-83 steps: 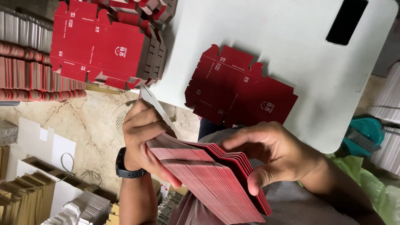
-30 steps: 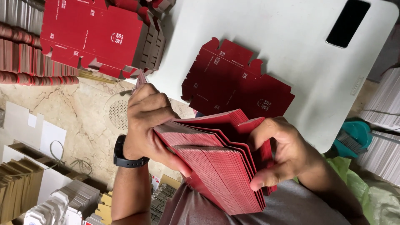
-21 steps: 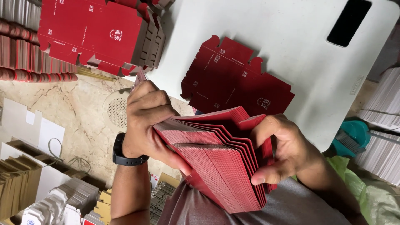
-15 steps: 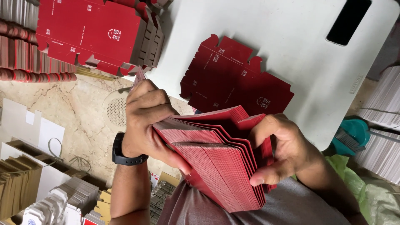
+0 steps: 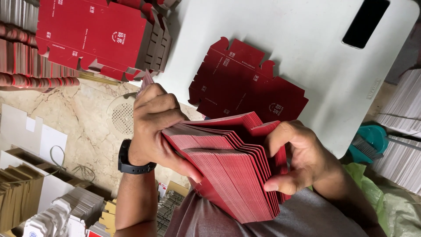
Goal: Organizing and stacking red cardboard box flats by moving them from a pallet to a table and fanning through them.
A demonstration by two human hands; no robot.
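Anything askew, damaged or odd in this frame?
Nothing damaged. The stack of red cards held between the left hand and right hand is fanned, edges stepped rather than flush. The flat red box blank lies neatly on the white table.

1. A white desk (image 5: 307, 48) carries a flat dark red box blank (image 5: 245, 83) and a black phone (image 5: 365, 23).
2. Red box blanks (image 5: 96, 37) lie piled beside it.
3. A teal basket (image 5: 372, 140) sits below.

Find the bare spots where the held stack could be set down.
Free: the white table between the flat red carton and the black phone. Crowded: the floor at left, full of red stacks and brown cartons.
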